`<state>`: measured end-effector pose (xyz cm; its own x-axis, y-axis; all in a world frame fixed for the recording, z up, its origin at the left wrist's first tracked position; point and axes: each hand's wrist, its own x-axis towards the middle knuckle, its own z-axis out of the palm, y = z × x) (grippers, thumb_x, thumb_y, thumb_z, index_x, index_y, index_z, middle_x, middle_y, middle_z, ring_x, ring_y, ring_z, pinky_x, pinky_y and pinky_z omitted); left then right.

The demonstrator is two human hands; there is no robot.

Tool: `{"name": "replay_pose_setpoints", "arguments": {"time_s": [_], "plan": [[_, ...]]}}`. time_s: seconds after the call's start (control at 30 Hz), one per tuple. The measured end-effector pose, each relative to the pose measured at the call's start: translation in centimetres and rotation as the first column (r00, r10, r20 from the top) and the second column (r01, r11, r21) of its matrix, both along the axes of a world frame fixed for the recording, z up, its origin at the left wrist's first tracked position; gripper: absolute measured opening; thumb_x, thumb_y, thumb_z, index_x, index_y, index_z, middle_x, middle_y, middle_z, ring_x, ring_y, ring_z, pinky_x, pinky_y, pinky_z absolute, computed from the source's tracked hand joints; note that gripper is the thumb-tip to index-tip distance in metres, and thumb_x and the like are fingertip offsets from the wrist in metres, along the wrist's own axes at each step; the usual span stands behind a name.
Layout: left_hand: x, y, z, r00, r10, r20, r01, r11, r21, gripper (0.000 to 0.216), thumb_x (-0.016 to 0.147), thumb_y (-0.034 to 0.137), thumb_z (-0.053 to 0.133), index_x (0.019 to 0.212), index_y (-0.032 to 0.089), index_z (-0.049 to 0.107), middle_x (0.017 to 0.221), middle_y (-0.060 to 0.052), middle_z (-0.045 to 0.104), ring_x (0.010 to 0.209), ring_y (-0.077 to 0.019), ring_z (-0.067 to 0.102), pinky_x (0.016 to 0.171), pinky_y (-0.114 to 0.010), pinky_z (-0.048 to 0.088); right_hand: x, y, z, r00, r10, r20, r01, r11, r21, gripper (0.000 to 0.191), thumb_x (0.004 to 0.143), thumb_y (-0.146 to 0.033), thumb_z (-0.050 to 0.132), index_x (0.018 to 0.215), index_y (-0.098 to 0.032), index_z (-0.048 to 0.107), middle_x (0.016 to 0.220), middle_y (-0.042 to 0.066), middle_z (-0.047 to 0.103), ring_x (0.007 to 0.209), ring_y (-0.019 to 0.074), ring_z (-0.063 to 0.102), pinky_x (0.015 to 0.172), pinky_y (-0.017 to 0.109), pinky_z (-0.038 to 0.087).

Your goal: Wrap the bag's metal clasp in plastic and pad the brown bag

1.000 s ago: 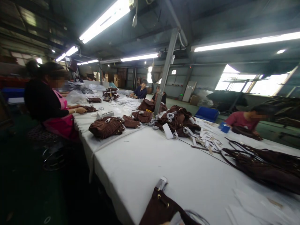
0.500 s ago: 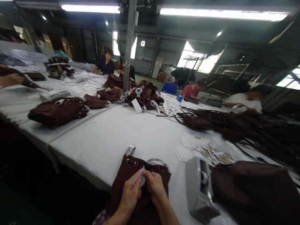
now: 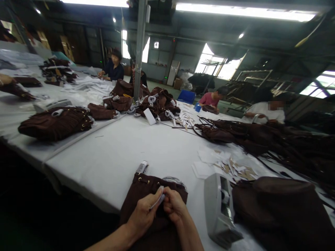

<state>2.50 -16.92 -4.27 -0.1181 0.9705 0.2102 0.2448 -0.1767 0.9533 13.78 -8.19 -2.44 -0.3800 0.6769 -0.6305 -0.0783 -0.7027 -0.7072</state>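
A dark brown suede bag [image 3: 142, 200] lies at the near edge of the white table [image 3: 146, 150], its top hem with small gold eyelets turned away from me. Both my hands rest on it. My left hand [image 3: 142, 214] pinches a small white strip [image 3: 157, 199] between thumb and fingers. My right hand [image 3: 174, 205] is closed against the left, fingers curled on the bag's fabric by the strip. A silvery tab [image 3: 142, 167] pokes out past the bag's top edge.
A grey tape dispenser [image 3: 220, 209] stands right of my hands, with another brown bag [image 3: 277, 209] beyond it. Paper scraps [image 3: 230, 167], fringed brown bags [image 3: 56, 122] and a bag pile [image 3: 157, 104] cover the table. A steel post [image 3: 138, 52] rises mid-table. Other people sit at the far side.
My view swung right and down from the long table to my own hands on the bag. Since half a second ago the hands have drawn slightly closer together around the white strip.
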Motion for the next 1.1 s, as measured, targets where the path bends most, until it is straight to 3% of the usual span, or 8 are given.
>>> {"name": "replay_pose_setpoints", "arguments": {"time_s": [0.27, 0.37, 0.5, 0.63, 0.7, 0.77, 0.97, 1.1], "plan": [[-0.2, 3.4, -0.1, 0.99, -0.125, -0.07, 0.129, 0.99, 0.061, 0.041, 0.091, 0.034, 0.039, 0.127, 0.02, 0.053, 0.091, -0.009, 0.065, 0.081, -0.0191, 0.059, 0.081, -0.029, 0.046, 0.9, 3.5, 1.1, 0.998, 0.013, -0.058, -0.018, 0.996, -0.092, 0.026, 0.073, -0.023, 0.053, 0.053, -0.018, 0.037, 0.039, -0.013, 0.028, 0.028, -0.0019, 0.014, 0.027, 0.01, 0.009], [-0.5, 3.6, -0.6, 0.986, -0.155, -0.053, 0.157, 0.987, 0.023, 0.041, 0.09, 0.034, 0.04, 0.126, 0.021, 0.054, 0.095, -0.009, 0.065, 0.086, -0.02, 0.06, 0.083, -0.029, 0.045, 0.9, 3.3, 0.7, 0.998, 0.009, -0.065, -0.013, 0.998, -0.056, 0.032, 0.075, -0.037, 0.056, 0.055, -0.018, 0.039, 0.041, -0.01, 0.035, 0.029, -0.0011, 0.019, 0.027, 0.011, 0.01], [-0.6, 2.8, -0.3, 0.988, -0.148, -0.053, 0.148, 0.989, -0.014, 0.041, 0.088, 0.031, 0.043, 0.126, 0.02, 0.054, 0.094, -0.009, 0.066, 0.086, -0.0208, 0.06, 0.083, -0.03, 0.045, 0.8, 2.4, -0.4, 0.999, -0.012, -0.043, 0.015, 0.999, 0.049, 0.043, 0.063, -0.043, 0.072, 0.054, -0.019, 0.038, 0.038, -0.012, 0.033, 0.028, -0.0013, 0.019, 0.027, 0.013, 0.009], [-0.2, 2.3, 1.2, 0.977, -0.069, 0.204, 0.099, 0.985, -0.142, 0.044, 0.078, 0.036, 0.059, 0.119, 0.019, 0.056, 0.097, -0.008, 0.068, 0.089, -0.0221, 0.061, 0.085, -0.032, 0.045, 0.6, 1.8, -1.2, 0.999, -0.02, -0.038, 0.025, 0.991, 0.128, 0.049, 0.057, -0.049, 0.076, 0.053, -0.019, 0.037, 0.034, -0.013, 0.029, 0.028, -0.0012, 0.017, 0.027, 0.014, 0.007], [0.0, 2.6, 1.7, 0.894, 0.074, 0.443, 0.065, 0.955, -0.289, 0.046, 0.079, 0.047, 0.056, 0.112, 0.016, 0.053, 0.084, -0.007, 0.069, 0.075, -0.0204, 0.063, 0.072, -0.032, 0.049, 0.6, 1.7, -1.4, 0.999, -0.025, -0.04, 0.031, 0.986, 0.162, 0.051, 0.057, -0.053, 0.075, 0.052, -0.02, 0.036, 0.034, -0.013, 0.03, 0.027, -0.0011, 0.017, 0.028, 0.015, 0.007], [0.2, 3.2, 1.9, 0.803, 0.218, 0.555, 0.042, 0.908, -0.417, 0.049, 0.076, 0.056, 0.054, 0.101, 0.014, 0.052, 0.068, -0.004, 0.066, 0.059, -0.0175, 0.061, 0.056, -0.028, 0.047, 0.7, 1.5, -1.5, 0.999, -0.026, -0.039, 0.033, 0.981, 0.192, 0.053, 0.056, -0.055, 0.074, 0.051, -0.02, 0.035, 0.033, -0.013, 0.031, 0.027, -0.0011, 0.017, 0.028, 0.015, 0.007], [0.9, 4.0, 1.5, 0.824, 0.191, 0.533, 0.113, 0.867, -0.485, 0.048, 0.059, 0.057, 0.07, 0.062, 0.011, 0.057, 0.049, -0.003, 0.059, 0.043, -0.0097, 0.048, 0.043, -0.02, 0.032, 0.9, 0.5, -1.4, 0.999, -0.022, -0.034, 0.03, 0.963, 0.267, 0.054, 0.057, -0.059, 0.072, 0.048, -0.019, 0.037, 0.029, -0.012, 0.03, 0.025, -0.0006, 0.018, 0.029, 0.016, 0.007], [1.5, 3.7, 1.2, 0.799, 0.255, 0.545, 0.065, 0.864, -0.5, 0.047, 0.059, 0.058, 0.066, 0.065, 0.012, 0.057, 0.054, -0.002, 0.059, 0.045, -0.0101, 0.05, 0.043, -0.021, 0.034, 0.9, 0.4, -1.7, 0.999, -0.021, -0.039, 0.032, 0.951, 0.309, 0.053, 0.059, -0.059, 0.07, 0.047, -0.019, 0.038, 0.03, -0.01, 0.035, 0.025, 0.0, 0.021, 0.028, 0.017, 0.008]]}}
